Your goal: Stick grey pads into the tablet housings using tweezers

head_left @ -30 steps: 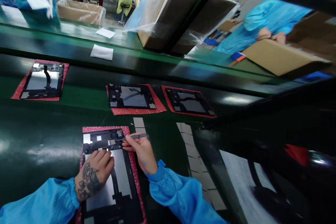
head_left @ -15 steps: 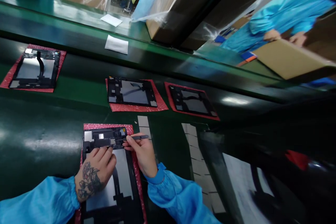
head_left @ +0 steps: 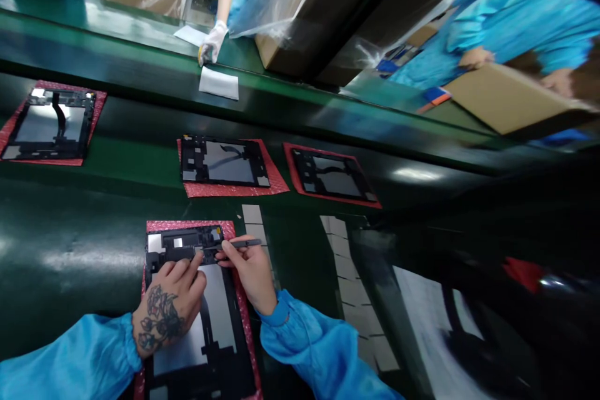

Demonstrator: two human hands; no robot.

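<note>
In front of me a black opened tablet (head_left: 187, 384), with a silvery panel and a dark flat cable, lies on pink bubble wrap (head_left: 190, 225). My left hand (head_left: 171, 306) rests palm down over it. Its index fingertip presses near a small pale patch at the upper part, and the other fingers are loosely bent, with nothing seen in them. Dark tweezers (head_left: 247, 242) are pinched in my right hand (head_left: 255, 278). Their tip reaches the tablet's upper components, close to my left index finger; whether it grips anything is too small to tell.
Beyond lie more opened tablets (head_left: 225, 161) on pink wrap. Strips of grey square pads (head_left: 253, 215) lie right of my work. A raised ledge (head_left: 140, 53) carries a white sheet (head_left: 218, 83); a co-worker's gloved hand (head_left: 213, 44) is beside it. Another person handles a cardboard box (head_left: 506, 100).
My left index finger has stretched forward onto the small patch by the tweezer tip. A co-worker's gloved hand has come down to the ledge, and the white sheet there has shifted right.
</note>
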